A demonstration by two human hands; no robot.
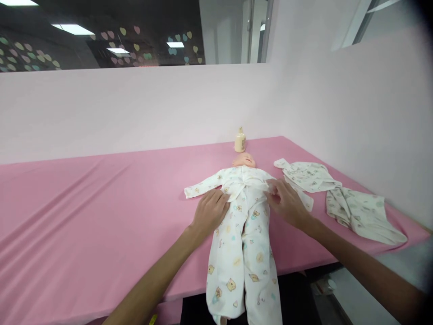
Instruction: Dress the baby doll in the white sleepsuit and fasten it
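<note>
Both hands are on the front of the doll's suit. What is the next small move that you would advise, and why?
Probably draw the two front flaps together at the waist. The left hand lies flat on the suit of the doll, and the fingers of the right hand pinch its other edge, which looks open there. The left hand could hold the cloth flat.
</note>
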